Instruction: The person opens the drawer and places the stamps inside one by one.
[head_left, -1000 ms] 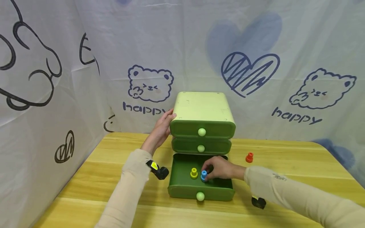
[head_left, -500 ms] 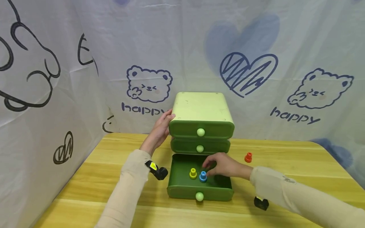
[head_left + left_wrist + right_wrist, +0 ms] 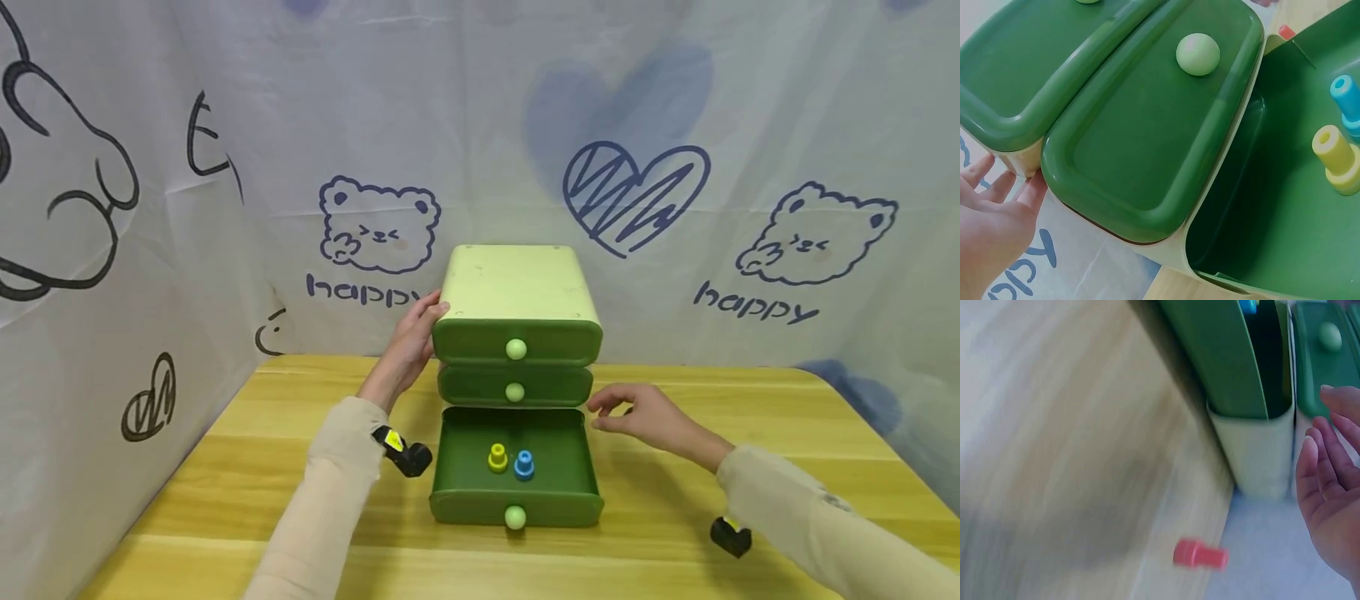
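A green cabinet (image 3: 517, 283) with three drawers stands at the back of the wooden table. Its bottom drawer (image 3: 459, 457) is pulled out. Inside stand a yellow peg (image 3: 497, 457) and a blue peg (image 3: 524, 464), also seen in the left wrist view as the yellow peg (image 3: 1335, 156) and blue peg (image 3: 1347, 103). My left hand (image 3: 423, 321) rests with straight fingers (image 3: 988, 178) against the cabinet's left side. My right hand (image 3: 600, 414) hovers open just right of the drawer, holding nothing. An orange peg (image 3: 1200, 555) lies on the table beneath that hand, hidden in the head view.
The two upper drawers (image 3: 516, 385) are closed, each with a pale round knob (image 3: 515, 349). A printed cloth backdrop (image 3: 750, 208) surrounds the table on the back and left. Bare wood (image 3: 750, 433) stretches right of the cabinet.
My right hand let go of the blue peg, left it standing in the drawer, and moved out to the right over the orange peg. The left hand stayed on the cabinet.
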The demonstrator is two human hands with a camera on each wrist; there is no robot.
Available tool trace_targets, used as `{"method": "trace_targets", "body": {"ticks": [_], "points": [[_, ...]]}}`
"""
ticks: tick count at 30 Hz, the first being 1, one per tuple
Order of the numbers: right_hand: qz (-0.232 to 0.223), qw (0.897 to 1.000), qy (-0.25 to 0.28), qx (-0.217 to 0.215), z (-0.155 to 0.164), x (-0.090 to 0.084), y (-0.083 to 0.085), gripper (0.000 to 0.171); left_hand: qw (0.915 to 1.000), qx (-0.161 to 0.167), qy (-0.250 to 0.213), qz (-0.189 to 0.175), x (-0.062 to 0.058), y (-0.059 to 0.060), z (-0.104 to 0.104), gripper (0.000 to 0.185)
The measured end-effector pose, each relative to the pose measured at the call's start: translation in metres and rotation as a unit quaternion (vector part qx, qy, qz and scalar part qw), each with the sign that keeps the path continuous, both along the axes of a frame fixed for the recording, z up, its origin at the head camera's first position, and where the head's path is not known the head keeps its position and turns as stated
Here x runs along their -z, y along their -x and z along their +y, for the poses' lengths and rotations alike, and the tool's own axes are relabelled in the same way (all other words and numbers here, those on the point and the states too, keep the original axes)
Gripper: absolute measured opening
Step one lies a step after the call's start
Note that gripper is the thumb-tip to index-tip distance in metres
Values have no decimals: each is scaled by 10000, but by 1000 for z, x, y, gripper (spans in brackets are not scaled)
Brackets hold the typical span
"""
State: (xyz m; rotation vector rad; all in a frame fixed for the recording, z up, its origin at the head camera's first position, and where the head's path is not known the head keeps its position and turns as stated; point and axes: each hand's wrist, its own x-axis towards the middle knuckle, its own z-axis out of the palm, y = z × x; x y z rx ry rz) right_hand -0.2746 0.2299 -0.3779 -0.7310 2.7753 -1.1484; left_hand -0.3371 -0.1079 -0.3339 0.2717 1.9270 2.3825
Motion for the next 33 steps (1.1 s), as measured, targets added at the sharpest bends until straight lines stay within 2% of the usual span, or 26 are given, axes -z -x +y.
{"method": "trace_targets", "body": {"ticks": [3, 7, 10, 15, 22, 27, 33], "points": [[-73, 9989, 104, 461, 14, 0, 6, 23, 10000, 30, 23, -2, 1, -1, -1, 66], [56, 9954, 73, 953, 30, 0, 14, 23, 10000, 43, 50, 12, 2, 0, -2, 66], [294, 9922, -78, 1206, 41, 3, 19, 20, 10000, 40, 44, 10, 2, 0, -1, 66], [339, 9871, -90, 1561, 53, 11, 23, 19, 10000, 37, 49, 29, 1, -1, 0, 65], [-183, 9857, 162, 1668, 65, 27, 26, 25, 10000, 43, 39, 46, 2, 0, 0, 66], [-311, 9864, 229, 1596, 69, 38, 28, 28, 10000, 55, 30, 35, 3, 0, 0, 66], [-622, 9822, 259, 1753, 65, 47, 31, 29, 10000, 25, 36, 26, 2, -1, 0, 65]]}}
